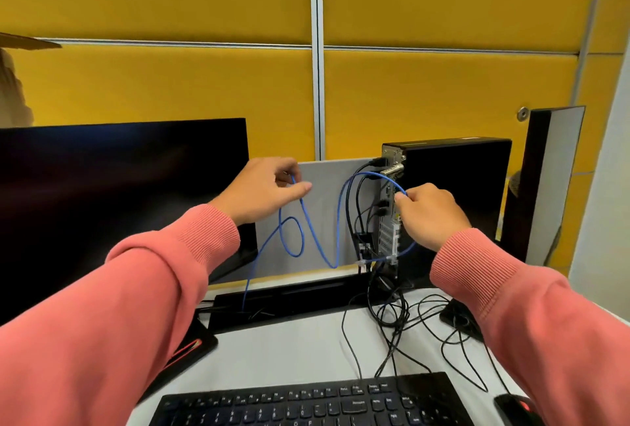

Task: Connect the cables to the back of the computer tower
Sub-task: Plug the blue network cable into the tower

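Observation:
A slim black computer tower (453, 194) stands upright on the desk with its rear port panel (388, 214) facing left. A long blue network cable (317, 238) loops in the air between my hands. My left hand (269, 192) pinches one stretch of it, left of the tower. My right hand (429, 214) grips another stretch right beside the rear panel. The cable's clear plug end (362, 262) hangs low by the panel's bottom. Several black cables (361, 217) are plugged into the panel.
A dark monitor (119, 204) stands to the left. A black keyboard (306, 401) lies at the front edge, a mouse (516, 407) to its right. Loose black cables (426, 330) sprawl over the white desk. A yellow partition (443, 85) rises behind.

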